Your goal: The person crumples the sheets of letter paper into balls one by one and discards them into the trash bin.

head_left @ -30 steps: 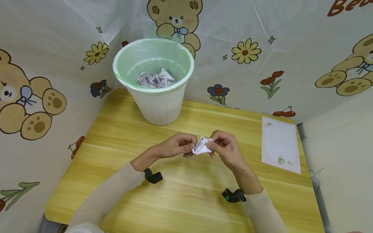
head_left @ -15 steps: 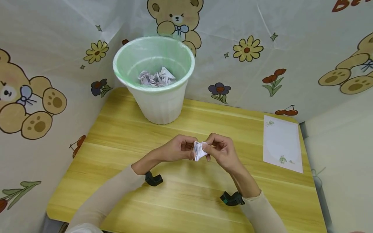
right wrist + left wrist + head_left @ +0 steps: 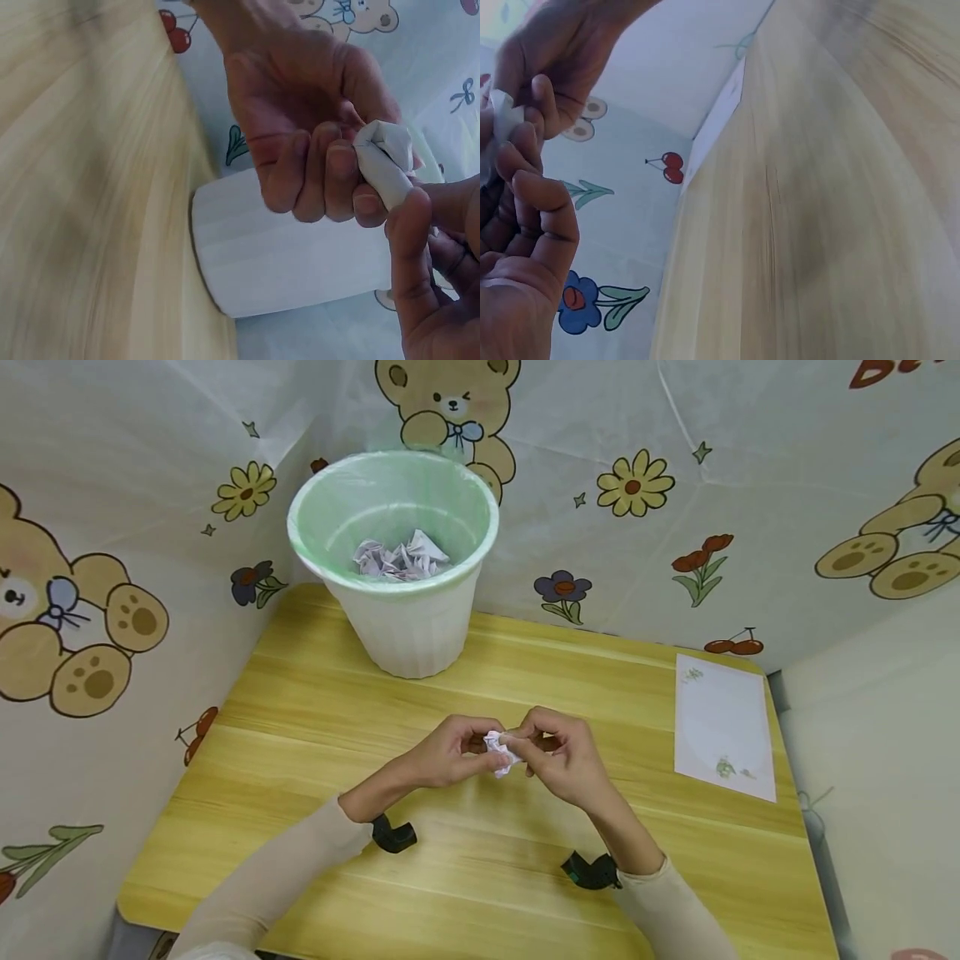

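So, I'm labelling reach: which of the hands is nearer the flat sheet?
Right: the right hand is left of the flat sheet; the left hand is farther left.

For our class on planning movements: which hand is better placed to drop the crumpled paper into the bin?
Probably the left hand: it and the right hand both hold the crumpled paper, but the left is nearer the bin.

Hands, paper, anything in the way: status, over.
Left hand and right hand both gripping the crumpled paper, above the table. White bin beyond, more scrunched paper inside. Flat sheet lying to the right. No obstruction visible between hands and bin.
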`<state>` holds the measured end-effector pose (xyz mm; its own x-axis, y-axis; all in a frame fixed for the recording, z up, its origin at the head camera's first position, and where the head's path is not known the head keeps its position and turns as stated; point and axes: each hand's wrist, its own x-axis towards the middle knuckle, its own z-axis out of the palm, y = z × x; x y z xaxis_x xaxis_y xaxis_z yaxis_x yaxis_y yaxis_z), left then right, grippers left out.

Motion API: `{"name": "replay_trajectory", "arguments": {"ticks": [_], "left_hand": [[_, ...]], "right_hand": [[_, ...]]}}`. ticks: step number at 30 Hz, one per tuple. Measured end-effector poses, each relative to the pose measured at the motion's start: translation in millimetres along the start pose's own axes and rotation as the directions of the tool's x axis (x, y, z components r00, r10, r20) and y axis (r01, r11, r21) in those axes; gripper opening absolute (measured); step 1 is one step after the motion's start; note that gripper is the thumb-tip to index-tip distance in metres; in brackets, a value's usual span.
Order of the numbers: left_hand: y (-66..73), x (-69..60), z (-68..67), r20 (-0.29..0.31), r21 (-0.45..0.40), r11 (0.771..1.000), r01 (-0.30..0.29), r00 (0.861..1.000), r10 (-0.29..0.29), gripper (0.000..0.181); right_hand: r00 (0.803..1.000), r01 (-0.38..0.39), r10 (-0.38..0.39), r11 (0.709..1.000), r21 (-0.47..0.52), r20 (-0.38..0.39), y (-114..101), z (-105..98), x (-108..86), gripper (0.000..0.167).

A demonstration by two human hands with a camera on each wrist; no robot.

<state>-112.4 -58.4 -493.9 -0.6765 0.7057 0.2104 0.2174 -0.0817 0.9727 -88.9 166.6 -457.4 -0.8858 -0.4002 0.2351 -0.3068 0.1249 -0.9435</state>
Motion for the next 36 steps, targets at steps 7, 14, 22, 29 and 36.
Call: {"name": "replay_trajectory", "arguments": {"ticks": [7, 14, 22, 29, 36], "left_hand": [[-2.1, 2.4, -3.6, -0.043, 0.039, 0.999, 0.022, 0.999, -0.020, 0.007], [5.9, 8.1, -10.6, -0.077, 0.049, 0.998, 0.041, 0.996, -0.037, 0.010], [11.8, 11.9, -16.4, -0.150, 0.020, 0.997, 0.077, 0.986, -0.073, 0.013], [17.1, 11.6, -16.0, -0.086, 0.022, 0.993, 0.116, 0.990, -0.114, 0.016], [16.0, 9.5, -14.7, -0.053, 0.016, 0.990, 0.141, 0.989, -0.140, 0.018]], "right_hand": [[0.998, -0.060, 0.060, 0.997, 0.047, 0.014, 6, -6, 6.2, 0.016], [0.998, -0.069, 0.068, 0.990, 0.121, 0.018, 9, -11, 8.3, 0.004], [1.000, -0.013, 0.012, 0.997, 0.073, 0.013, 9, -13, 8.2, 0.046], [0.995, 0.092, -0.096, 0.990, 0.108, 0.034, 16, -23, 12.2, 0.033], [0.969, 0.200, -0.230, 0.943, 0.266, 0.087, 30, -22, 16.2, 0.014]]}}
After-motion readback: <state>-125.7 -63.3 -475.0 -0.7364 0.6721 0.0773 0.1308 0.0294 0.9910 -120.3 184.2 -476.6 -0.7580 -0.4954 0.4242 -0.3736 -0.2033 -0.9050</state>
